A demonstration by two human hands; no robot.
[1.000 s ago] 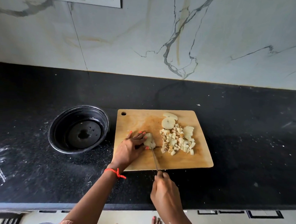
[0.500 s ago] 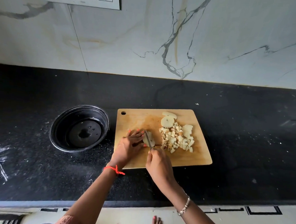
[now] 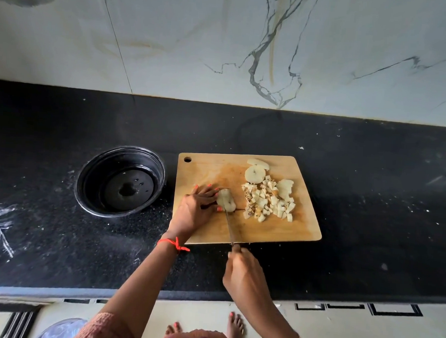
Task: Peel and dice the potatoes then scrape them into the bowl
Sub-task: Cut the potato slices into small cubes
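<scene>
On a wooden cutting board lies a pale potato piece, held steady by the fingertips of my left hand. My right hand grips a knife at the board's front edge, its thin blade running up into the potato piece. A heap of diced potato lies right of it, with potato slices at the back of the board. The black bowl stands left of the board and holds no potato.
The black stone counter is speckled with white dust, heaviest at the left. A marble wall rises behind it. My bare feet and a round metal object show on the floor below the counter's front edge.
My right hand has drawn the knife back toward me from the potato piece to the board's front edge. My left hand has stayed on the potato piece.
</scene>
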